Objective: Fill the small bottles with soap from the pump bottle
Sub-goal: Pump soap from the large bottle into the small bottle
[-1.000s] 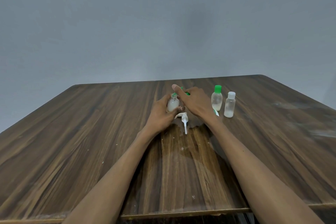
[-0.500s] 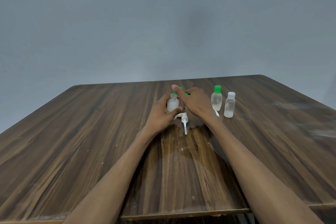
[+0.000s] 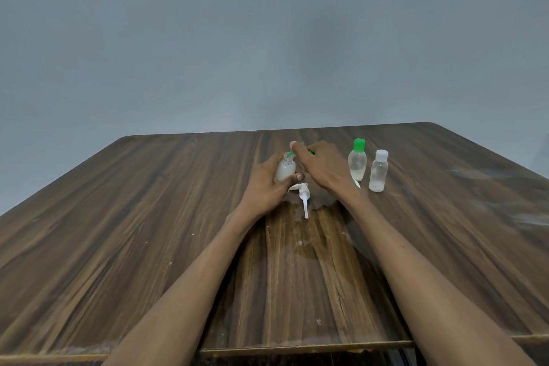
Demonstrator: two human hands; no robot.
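Observation:
My left hand is wrapped around a small clear bottle with whitish soap in it, held upright just above the wooden table. Its neck has no cap on it. My right hand is closed over the green pump top of the pump bottle. The green spout reaches the small bottle's mouth. The pump bottle's body is hidden behind my right hand. A white pump head with its tube lies flat on the table below my hands.
Two capped small bottles stand right of my right hand: one with a green cap, one with a white cap. A wet smear marks the table in front of the hands. The table's near edge runs along the bottom.

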